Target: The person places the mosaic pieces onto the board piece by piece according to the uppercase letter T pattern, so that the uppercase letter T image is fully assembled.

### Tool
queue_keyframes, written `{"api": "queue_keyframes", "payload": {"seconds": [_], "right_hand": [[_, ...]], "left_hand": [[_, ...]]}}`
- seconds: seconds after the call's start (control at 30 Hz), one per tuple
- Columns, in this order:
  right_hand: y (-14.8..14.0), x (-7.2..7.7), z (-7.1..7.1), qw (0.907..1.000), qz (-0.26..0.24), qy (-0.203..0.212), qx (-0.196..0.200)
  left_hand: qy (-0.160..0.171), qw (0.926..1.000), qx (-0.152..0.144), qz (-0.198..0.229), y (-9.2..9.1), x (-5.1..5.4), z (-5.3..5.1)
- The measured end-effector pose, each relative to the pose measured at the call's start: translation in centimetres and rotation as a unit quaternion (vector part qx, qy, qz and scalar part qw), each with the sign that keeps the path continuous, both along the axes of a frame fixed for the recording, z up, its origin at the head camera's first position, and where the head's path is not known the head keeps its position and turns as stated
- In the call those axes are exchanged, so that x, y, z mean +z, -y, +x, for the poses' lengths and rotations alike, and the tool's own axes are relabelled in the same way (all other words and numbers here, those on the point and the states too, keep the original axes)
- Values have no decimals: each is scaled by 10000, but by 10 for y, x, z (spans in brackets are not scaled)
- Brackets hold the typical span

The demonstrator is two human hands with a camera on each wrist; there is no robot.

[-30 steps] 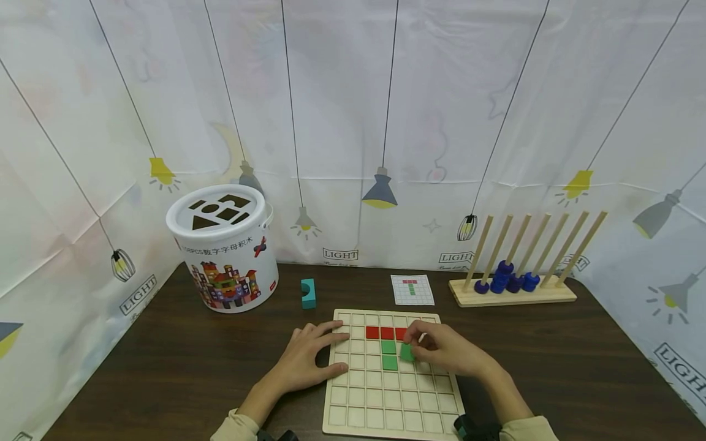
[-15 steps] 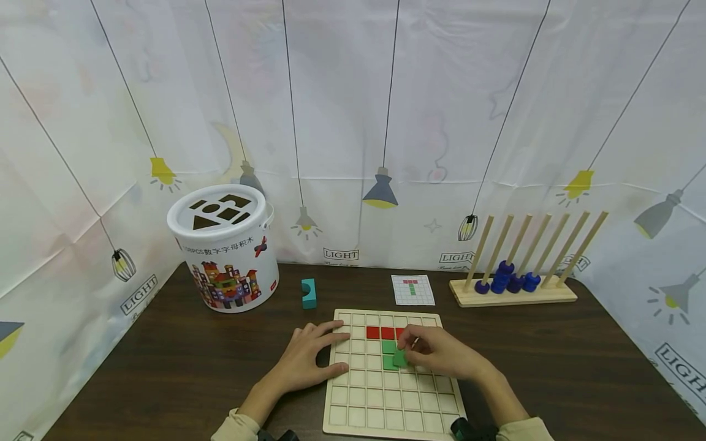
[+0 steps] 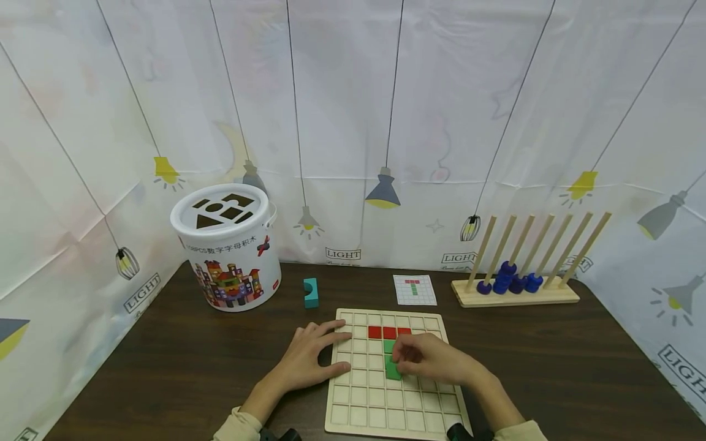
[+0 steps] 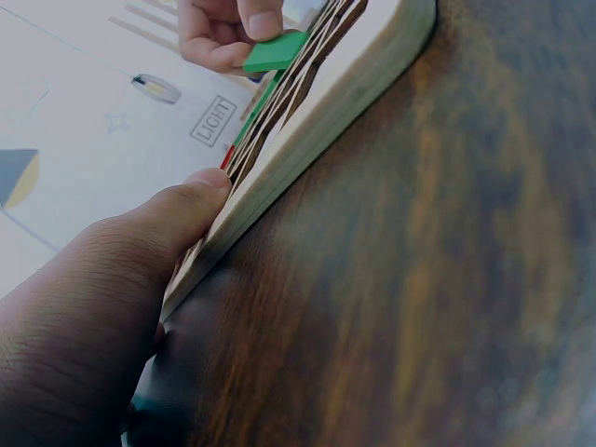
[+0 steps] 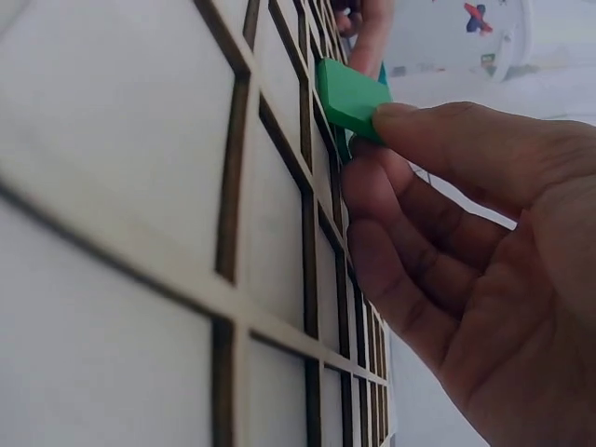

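My right hand (image 3: pixel 436 360) pinches a green square tile (image 5: pixel 354 98) between thumb and fingers, low over a wooden grid board (image 3: pixel 364 416). In the left wrist view the same tile (image 4: pixel 276 52) is tilted, one edge at the board's surface. Red tiles (image 3: pixel 389 332) lie in a row near the board's far side. Below the middle one sits a green tile (image 3: pixel 388 346); the cells under it are partly hidden by my fingers and the held tile. My left hand (image 3: pixel 306 358) rests on the board's left edge with fingers spread, the thumb lying along the rim.
A printed pattern card (image 3: pixel 415 290) lies behind the board. Right of it stands a peg rack (image 3: pixel 513 297) with blue beads. A teal arch block (image 3: pixel 311 293) and a white bucket (image 3: pixel 228 251) with a shape-cut lid stand at the back left. A printed curtain (image 3: pixel 331 122) hangs behind.
My right hand has carried the green tile left and toward me, from beside the green column to its near end. The left hand keeps its place on the board.
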State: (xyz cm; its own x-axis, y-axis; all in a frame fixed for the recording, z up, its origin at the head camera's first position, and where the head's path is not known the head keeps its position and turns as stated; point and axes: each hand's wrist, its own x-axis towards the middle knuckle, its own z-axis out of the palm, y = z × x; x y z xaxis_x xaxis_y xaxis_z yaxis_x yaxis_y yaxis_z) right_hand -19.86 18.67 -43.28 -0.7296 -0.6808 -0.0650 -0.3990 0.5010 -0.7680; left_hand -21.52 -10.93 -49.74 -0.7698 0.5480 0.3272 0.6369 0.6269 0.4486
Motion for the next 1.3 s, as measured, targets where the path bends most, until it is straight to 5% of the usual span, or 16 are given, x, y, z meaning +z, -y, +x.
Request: {"api": "queue_keyframes", "payload": {"seconds": [1.3], "right_hand": [[14, 4, 11, 9979, 523, -364, -77]], "left_hand": [[-29, 10000, -42, 7, 2, 3, 0]]}}
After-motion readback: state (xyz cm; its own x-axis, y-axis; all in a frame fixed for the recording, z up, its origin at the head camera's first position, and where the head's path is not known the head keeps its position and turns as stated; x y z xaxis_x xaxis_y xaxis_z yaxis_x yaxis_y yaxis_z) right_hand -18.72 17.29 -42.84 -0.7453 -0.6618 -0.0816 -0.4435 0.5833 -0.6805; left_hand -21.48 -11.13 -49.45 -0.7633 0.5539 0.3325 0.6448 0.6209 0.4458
